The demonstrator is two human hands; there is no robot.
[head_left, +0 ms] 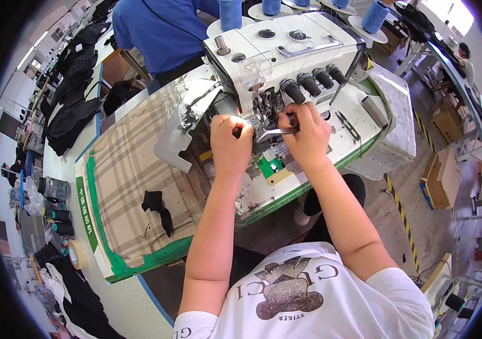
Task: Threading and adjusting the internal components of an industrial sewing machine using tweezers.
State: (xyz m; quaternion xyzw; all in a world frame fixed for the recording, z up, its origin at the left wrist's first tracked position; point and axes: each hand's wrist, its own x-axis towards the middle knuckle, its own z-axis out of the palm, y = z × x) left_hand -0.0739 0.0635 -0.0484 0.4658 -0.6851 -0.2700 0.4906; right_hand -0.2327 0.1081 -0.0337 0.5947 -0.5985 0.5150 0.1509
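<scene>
At frame centre, tweezers [279, 131] are pinched in the right hand [307, 135] at the sewing machine [286, 62]; the left hand [230, 141] is closed, contents indiscernible; threading appears unfinished.

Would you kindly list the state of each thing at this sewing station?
Sewing machine: front cover swung open.
Tweezers: held in right hand, at the needle area.
Left hand: pinched shut at the machine.
Black cloth: lying loose on the table.
Snips: lying unused.
</scene>
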